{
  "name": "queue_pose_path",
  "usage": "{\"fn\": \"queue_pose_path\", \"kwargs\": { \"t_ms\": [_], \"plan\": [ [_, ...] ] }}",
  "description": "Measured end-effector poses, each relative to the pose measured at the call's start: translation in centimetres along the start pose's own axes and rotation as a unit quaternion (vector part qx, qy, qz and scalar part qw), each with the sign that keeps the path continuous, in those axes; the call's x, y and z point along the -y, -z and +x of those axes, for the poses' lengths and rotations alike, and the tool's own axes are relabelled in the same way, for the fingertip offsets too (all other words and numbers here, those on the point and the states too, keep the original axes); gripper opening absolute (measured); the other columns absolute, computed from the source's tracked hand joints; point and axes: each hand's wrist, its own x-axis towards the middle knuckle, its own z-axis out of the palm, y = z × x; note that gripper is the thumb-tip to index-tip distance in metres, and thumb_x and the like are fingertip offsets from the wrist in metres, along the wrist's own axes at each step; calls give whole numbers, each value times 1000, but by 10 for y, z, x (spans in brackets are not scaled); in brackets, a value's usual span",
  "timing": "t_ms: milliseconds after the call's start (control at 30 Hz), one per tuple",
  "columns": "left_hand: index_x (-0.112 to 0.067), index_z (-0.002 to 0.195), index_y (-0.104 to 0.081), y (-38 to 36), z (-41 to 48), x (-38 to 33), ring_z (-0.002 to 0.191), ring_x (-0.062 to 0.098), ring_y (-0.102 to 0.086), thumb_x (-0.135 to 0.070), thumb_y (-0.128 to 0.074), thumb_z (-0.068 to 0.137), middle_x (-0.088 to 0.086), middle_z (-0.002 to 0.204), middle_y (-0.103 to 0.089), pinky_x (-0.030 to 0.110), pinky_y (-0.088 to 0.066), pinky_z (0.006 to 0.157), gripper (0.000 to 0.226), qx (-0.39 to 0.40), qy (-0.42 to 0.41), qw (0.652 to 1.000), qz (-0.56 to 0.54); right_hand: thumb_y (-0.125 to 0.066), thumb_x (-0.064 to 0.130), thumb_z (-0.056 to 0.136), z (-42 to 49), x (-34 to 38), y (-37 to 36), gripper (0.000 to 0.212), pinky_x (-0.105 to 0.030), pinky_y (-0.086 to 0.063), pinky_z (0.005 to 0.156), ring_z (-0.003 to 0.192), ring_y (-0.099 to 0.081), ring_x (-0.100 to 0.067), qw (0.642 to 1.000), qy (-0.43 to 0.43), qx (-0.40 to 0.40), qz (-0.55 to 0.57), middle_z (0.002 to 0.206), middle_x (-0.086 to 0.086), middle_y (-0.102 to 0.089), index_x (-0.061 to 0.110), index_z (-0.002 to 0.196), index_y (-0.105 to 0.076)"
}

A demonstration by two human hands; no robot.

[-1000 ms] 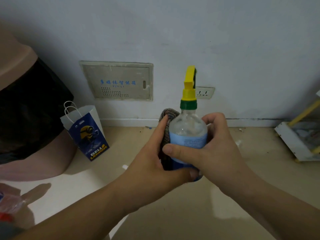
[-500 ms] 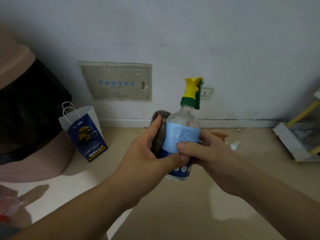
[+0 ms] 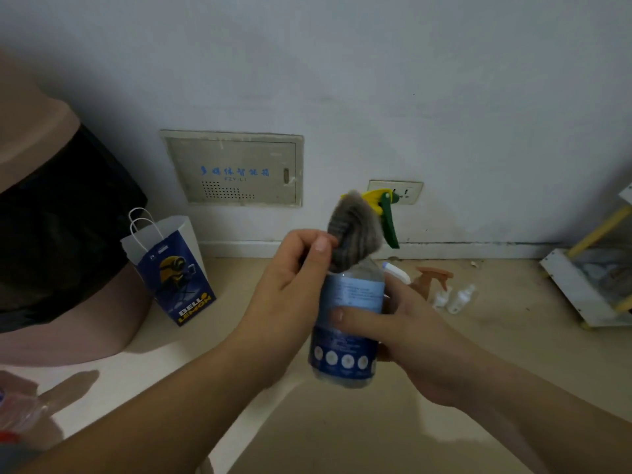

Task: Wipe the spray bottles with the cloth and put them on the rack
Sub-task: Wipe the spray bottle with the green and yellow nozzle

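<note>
Cloth (image 3: pixel 354 234) is bunching over the neck of the bottle (image 3: pixel 345 336) because your left hand (image 3: pixel 290 278) is pinching it there, likely working under the sprayer (image 3: pixel 383 200). Your right hand (image 3: pixel 410 336) is gripping the label (image 3: pixel 355 292), bracing the bottle upright in mid-air against the rubbing. Rack (image 3: pixel 574 289) is standing well apart, rightward.

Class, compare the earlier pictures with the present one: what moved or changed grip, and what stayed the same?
The left hand carried the grey cloth up from the side of the spray bottle to its neck. The bottle turned, so its green trigger now points right. The right hand still grips its body; the paper bag and rack stayed put.
</note>
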Motion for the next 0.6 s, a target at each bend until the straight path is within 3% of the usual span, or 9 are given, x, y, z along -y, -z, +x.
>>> {"fn": "queue_pose_path", "kwargs": {
  "t_ms": [100,167,200,267,367,433,533,600],
  "plan": [
    [-25,107,-65,-1,12,5,100,31,-72,-31,-50,106,2,102,-77,43,-54,84,16,-51,112,990,-75,-94,22,73,2,-2,-4,65,-42,-64,86,99,-78,-18,999,0,-1,-52,111,5,-79,33,127,-61],
    [-27,117,-69,-4,12,3,102,30,-75,-33,-48,105,3,107,-79,48,-53,99,24,-26,170,974,-145,-95,21,71,3,-2,-3,64,-41,-65,87,98,-77,-15,997,11,-9,-81,110,8,-79,36,124,-63],
    [-28,116,-72,-6,10,2,98,25,-77,-39,-48,104,1,106,-80,47,-56,97,29,-1,191,968,-160,-95,21,70,3,-2,-1,63,-40,-65,85,97,-77,-13,996,15,-14,-89,109,9,-79,37,123,-63],
    [-37,109,-74,-16,-3,7,92,15,-78,-42,-47,105,-8,102,-80,40,-60,86,27,5,177,976,-129,-95,20,70,3,-1,3,63,-36,-65,83,97,-77,-12,996,14,-15,-91,109,10,-79,36,122,-64],
    [-50,113,-65,-31,-26,15,102,-3,-68,-22,-44,109,-24,108,-72,15,-54,86,35,-46,48,998,-11,-93,19,73,2,-4,3,61,-39,-64,87,101,-77,-15,998,5,-2,-70,112,6,-79,32,126,-64],
    [-50,118,-62,-30,-25,19,106,-7,-64,-18,-44,108,-25,113,-69,11,-51,88,38,-68,21,997,10,-91,18,76,2,-6,0,59,-38,-64,88,99,-78,-16,998,5,-6,-54,110,5,-79,29,126,-63],
    [-33,120,-71,-14,-1,12,106,15,-73,-34,-44,107,-5,116,-77,39,-58,96,30,-18,147,981,-123,-95,20,72,3,-4,-4,63,-34,-65,84,96,-77,-11,996,22,-16,-90,108,9,-79,32,124,-63],
    [-17,118,-75,-5,5,6,105,27,-75,-43,-42,105,8,113,-78,48,-55,101,44,12,243,948,-206,-97,19,68,3,-1,-5,66,-34,-65,84,97,-77,-9,992,29,-5,-120,109,12,-78,35,123,-62]
  ]
}}
